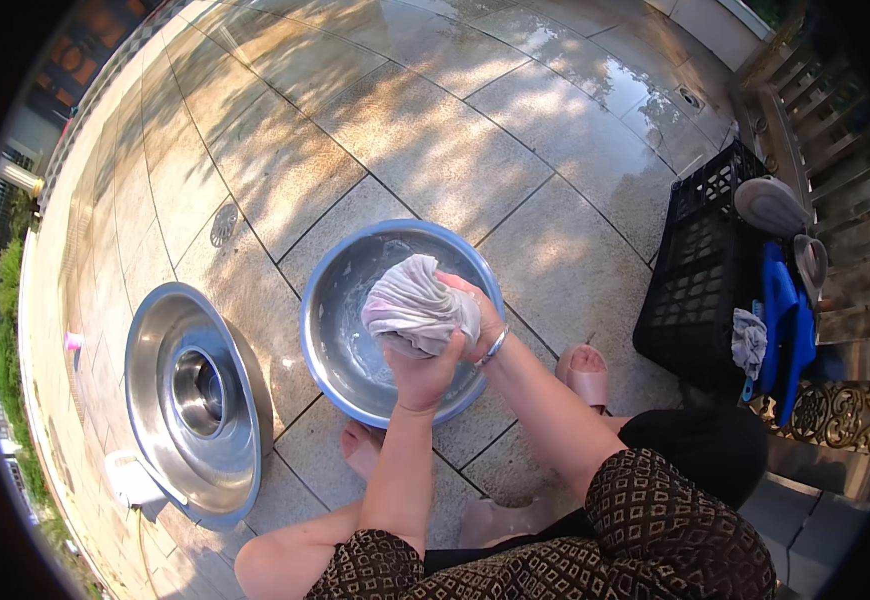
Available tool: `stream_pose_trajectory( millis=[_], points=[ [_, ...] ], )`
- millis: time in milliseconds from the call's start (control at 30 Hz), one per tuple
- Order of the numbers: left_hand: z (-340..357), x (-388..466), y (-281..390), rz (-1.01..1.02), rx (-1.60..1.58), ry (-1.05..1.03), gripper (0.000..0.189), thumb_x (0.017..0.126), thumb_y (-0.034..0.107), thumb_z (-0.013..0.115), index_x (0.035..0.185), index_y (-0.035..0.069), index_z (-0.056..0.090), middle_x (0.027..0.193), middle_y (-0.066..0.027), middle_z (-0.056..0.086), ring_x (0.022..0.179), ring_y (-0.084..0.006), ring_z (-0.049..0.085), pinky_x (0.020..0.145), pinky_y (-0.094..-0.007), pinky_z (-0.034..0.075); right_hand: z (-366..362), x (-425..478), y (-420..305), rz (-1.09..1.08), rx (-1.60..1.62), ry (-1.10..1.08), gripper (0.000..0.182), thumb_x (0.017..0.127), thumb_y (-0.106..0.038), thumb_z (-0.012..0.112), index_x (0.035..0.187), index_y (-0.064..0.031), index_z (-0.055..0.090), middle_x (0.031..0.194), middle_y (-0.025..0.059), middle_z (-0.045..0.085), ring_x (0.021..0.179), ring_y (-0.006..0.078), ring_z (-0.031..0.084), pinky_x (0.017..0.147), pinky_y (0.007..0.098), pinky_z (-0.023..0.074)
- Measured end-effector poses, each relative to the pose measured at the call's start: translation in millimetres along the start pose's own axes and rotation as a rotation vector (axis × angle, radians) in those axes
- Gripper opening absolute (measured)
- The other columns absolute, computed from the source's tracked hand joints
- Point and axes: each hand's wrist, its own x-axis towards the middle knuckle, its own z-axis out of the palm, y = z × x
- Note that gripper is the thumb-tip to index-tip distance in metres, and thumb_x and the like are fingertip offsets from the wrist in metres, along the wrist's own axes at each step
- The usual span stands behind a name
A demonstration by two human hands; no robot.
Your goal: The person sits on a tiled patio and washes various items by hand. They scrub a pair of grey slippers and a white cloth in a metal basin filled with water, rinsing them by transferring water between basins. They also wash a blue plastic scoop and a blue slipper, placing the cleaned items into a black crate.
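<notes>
Both of my hands grip a bunched, twisted pale cloth [412, 304] with a faint pink tint. My left hand [423, 379] holds its near side from below. On its right side is my right hand [483, 311], with a silvery bracelet at the wrist. Below the cloth, a wide stainless steel basin [337, 367] with a bluish rim stands on the paving between my feet. Its inner wall carries whitish suds or wet streaks. Part of the basin floor is hidden by the cloth and hands.
To the left stands a larger steel basin [153, 382] with a smaller metal bowl [183, 390] inside, beside a white container [131, 480]. A black plastic crate [694, 285] is on the right, near shoes [769, 202], a blue plastic item [784, 322] and a crumpled cloth [748, 343]. Floor drains dot the wet paving.
</notes>
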Motion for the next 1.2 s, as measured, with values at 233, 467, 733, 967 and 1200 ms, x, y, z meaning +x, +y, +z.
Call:
stream_pose_trajectory(
  millis=[233,467,733,967,1200],
  points=[
    [0,11,14,0.364,0.502,-0.318,0.051,0.052,0.019,0.077,0.092,0.007,0.049,0.097,-0.0096,0.056,0.083,-0.0260,0.054,0.072,-0.0340,0.037,-72,6,-9,0.293,0.062,-0.460,0.028,0.088,-0.023,0.040,0.100,-0.0015,0.054,0.098,0.0122,0.059,0.089,0.0231,0.058,0.080,0.0342,0.0485],
    [-7,20,21,0.306,0.572,-0.408,0.059,0.051,0.016,0.077,0.103,0.006,0.050,0.105,-0.0110,0.055,0.100,-0.0273,0.051,0.085,-0.0338,0.040,-93,11,23,0.327,0.142,-0.348,0.029,0.089,-0.024,0.039,0.104,-0.0037,0.053,0.102,0.0112,0.058,0.094,0.0228,0.057,0.081,0.0344,0.0476],
    [-30,18,-24,-0.784,-0.733,-0.009,0.034,0.070,0.009,0.061,0.100,-0.001,0.048,0.087,-0.0119,0.056,0.077,-0.0238,0.057,0.071,-0.0402,0.047,-88,13,20,0.192,-0.045,-0.094,0.048,0.087,-0.047,0.036,0.114,-0.0074,0.044,0.105,0.0107,0.055,0.092,0.0220,0.056,0.081,0.0352,0.0463],
    [-13,-3,-11,-1.043,-1.578,-0.397,0.032,0.078,0.022,0.051,0.099,-0.001,0.045,0.078,-0.0116,0.053,0.068,-0.0270,0.054,0.062,-0.0405,0.045,-31,23,-18,0.009,-0.149,-0.369,0.060,0.078,-0.056,0.047,0.120,-0.0136,0.043,0.125,0.0144,0.037,0.112,0.0262,0.041,0.088,0.0414,0.0416],
    [6,-8,-9,-1.016,-0.830,-0.539,0.034,0.074,0.017,0.062,0.099,-0.002,0.047,0.077,-0.0085,0.054,0.068,-0.0205,0.055,0.064,-0.0368,0.046,1,12,-49,0.040,-0.851,-0.197,0.042,0.080,-0.034,0.058,0.050,-0.0050,0.050,0.059,0.0077,0.055,0.054,0.0164,0.054,0.051,0.0274,0.0432]
  ],
)
